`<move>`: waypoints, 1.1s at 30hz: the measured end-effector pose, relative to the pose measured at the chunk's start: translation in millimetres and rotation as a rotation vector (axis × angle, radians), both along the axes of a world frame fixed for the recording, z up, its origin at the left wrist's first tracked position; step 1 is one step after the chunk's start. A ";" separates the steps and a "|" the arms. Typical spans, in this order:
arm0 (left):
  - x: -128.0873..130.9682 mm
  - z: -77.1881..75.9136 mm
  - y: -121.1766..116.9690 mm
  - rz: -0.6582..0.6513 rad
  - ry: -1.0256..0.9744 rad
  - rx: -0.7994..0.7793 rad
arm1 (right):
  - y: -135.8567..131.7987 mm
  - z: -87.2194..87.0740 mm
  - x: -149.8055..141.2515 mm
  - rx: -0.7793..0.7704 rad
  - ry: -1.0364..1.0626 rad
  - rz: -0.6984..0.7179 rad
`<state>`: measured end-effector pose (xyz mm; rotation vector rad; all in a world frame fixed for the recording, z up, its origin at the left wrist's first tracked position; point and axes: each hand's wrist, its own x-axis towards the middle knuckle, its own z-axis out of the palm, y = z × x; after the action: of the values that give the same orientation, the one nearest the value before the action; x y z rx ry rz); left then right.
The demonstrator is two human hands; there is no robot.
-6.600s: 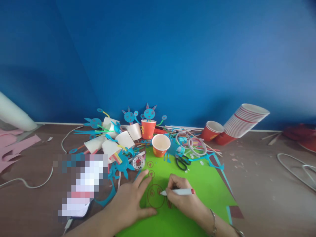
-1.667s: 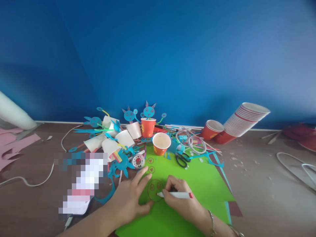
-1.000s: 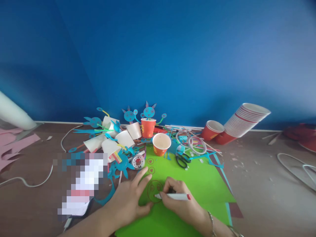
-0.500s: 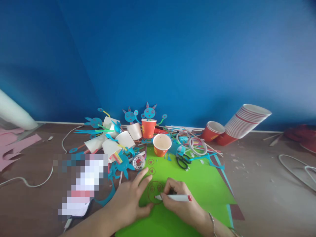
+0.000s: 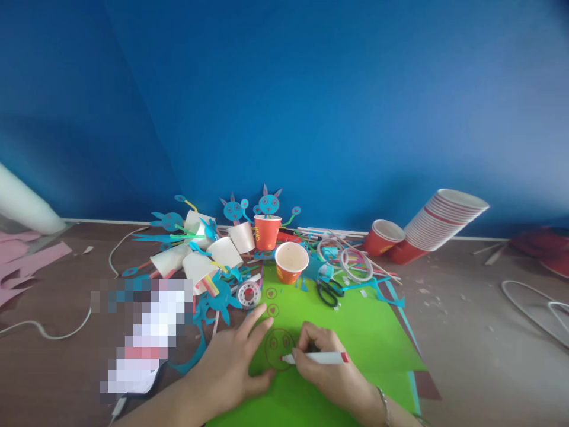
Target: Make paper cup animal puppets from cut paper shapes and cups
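A red-tipped marker (image 5: 320,357) with a white barrel is pinched in my right hand (image 5: 326,362). Its tip meets the green paper (image 5: 368,332) inside a drawn round face (image 5: 279,349), below two eyes with hearts in them. Fingers spread, my left hand (image 5: 240,362) lies flat on the paper's left part, beside the face. Above the face are two small circles (image 5: 272,310) with hearts inside. Beyond my left fingertips sits a roll of tape (image 5: 249,294). Black-handled scissors (image 5: 329,292) rest on the paper's far part.
An upright paper cup (image 5: 291,264) stands at the paper's far edge. Cups with blue paper rabbits (image 5: 268,203) crowd the back left. A leaning stack of cups (image 5: 440,219) is at the right. A blurred-out device (image 5: 151,338) lies left, with a white cable (image 5: 57,336).
The marker tip has shifted very slightly to the right within the drawn face. My left hand stays in place on the paper.
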<state>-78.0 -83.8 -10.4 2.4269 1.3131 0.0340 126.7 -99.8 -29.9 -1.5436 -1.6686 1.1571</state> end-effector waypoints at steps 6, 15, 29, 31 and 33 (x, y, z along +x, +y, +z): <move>-1.2 -1.4 0.2 -0.001 -0.005 0.004 | -0.4 0.6 -0.8 0.002 -0.008 0.008; 0.1 1.0 -0.1 0.001 0.014 -0.004 | -0.6 3.5 -1.1 -0.025 0.024 0.012; -1.6 -3.1 -0.4 0.001 -0.016 0.024 | -0.4 1.4 1.0 -0.003 -0.002 0.012; -1.6 -2.6 -0.1 -0.001 -0.011 0.019 | -0.4 0.7 0.8 0.005 -0.008 -0.005; -2.0 -2.6 0.1 -0.004 -0.009 0.013 | -0.3 0.5 0.4 0.009 -0.018 -0.018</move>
<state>-80.0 -83.7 -13.0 2.4374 1.3079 0.0525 127.1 -100.0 -29.4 -1.5644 -1.6662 1.1285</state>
